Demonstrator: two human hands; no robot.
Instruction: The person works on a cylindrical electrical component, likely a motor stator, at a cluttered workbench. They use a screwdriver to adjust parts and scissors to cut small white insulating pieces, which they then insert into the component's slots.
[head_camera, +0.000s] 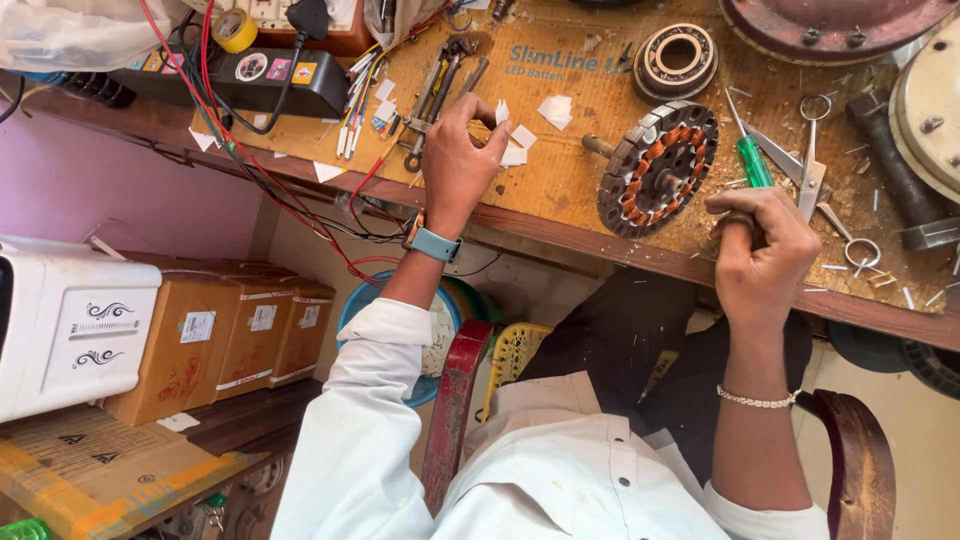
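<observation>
A round motor stator (657, 168) with copper windings lies on the brown workbench (560, 190) between my hands. My left hand (460, 160) reaches over the bench edge and pinches a small white paper slip (502, 112) above several more slips (515, 150). My right hand (765, 250) sits at the bench's front edge, closed around a green-handled screwdriver (753, 160) that points away from me, just right of the stator.
Pliers (440, 85), a bearing ring (677, 58), scissors (812, 150) and metal bits lie on the bench. A black power strip (250, 75) with red and black wires sits at the left. Cardboard boxes (215, 340) and a white appliance (70, 325) stand below left.
</observation>
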